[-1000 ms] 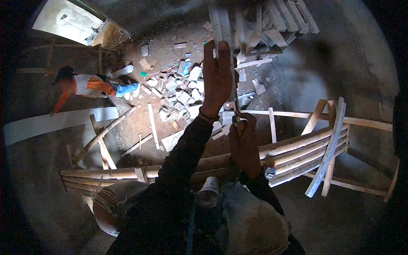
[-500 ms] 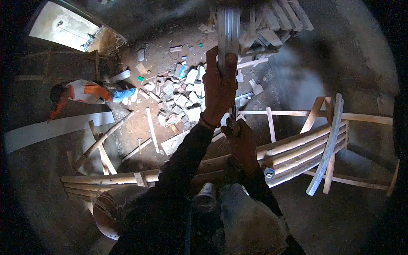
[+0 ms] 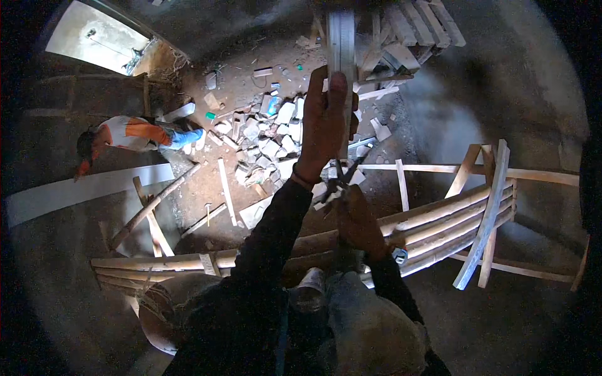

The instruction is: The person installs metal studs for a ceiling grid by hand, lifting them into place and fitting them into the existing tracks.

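Note:
My left hand (image 3: 323, 131) is wrapped round a long pale metal channel (image 3: 342, 47), which runs upward from the hand to the top of the view. Just below it, my right hand (image 3: 360, 222) is closed round a pair of tin snips (image 3: 340, 188). The dark blades stand apart, close under the channel's lower end. Whether they touch the metal I cannot tell. Below my right hand, a small tape measure (image 3: 399, 255) lies on the scaffold of round wooden poles (image 3: 445, 219).
Wooden props and a grey plank (image 3: 483, 216) cross the scaffold at right. Broken blocks (image 3: 269, 138) cover the floor below. A co-worker (image 3: 138, 133) in an orange and white top is at left, near a long white board (image 3: 88, 191). Pallet-like timber (image 3: 420, 31) stands upper right.
The snips' blades have opened and come into clearer view below the channel. My right hand has shifted slightly down. My left hand's grip on the channel has turned, its thumb now lying along the metal.

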`<action>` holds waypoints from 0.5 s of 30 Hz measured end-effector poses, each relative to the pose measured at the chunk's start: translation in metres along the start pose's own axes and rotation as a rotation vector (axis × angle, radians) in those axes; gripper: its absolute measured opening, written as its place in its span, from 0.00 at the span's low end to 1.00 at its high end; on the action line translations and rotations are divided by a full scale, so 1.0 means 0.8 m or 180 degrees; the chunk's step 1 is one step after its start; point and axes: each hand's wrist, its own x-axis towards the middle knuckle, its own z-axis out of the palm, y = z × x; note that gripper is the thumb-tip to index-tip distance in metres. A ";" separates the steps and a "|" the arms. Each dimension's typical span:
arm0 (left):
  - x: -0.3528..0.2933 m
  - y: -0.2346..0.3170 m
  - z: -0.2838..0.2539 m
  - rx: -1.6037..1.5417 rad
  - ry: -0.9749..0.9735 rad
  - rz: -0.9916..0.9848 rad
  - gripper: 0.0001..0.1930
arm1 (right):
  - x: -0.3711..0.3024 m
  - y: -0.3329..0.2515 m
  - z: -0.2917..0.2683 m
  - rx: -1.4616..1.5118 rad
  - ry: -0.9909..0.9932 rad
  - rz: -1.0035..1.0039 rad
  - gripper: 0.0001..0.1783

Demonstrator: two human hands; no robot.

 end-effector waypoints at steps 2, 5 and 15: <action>0.006 0.005 -0.005 -0.0841 -0.0252 -0.0656 0.23 | -0.031 -0.001 -0.041 -0.0839 -0.0619 -0.0368 0.16; 0.006 0.000 -0.033 -0.1120 -0.0256 -0.0862 0.25 | -0.023 -0.057 -0.111 0.0381 -0.2585 0.2362 0.17; 0.004 0.002 -0.015 -0.1834 -0.0359 -0.1200 0.30 | -0.084 -0.073 -0.110 0.0540 -0.1477 0.1561 0.16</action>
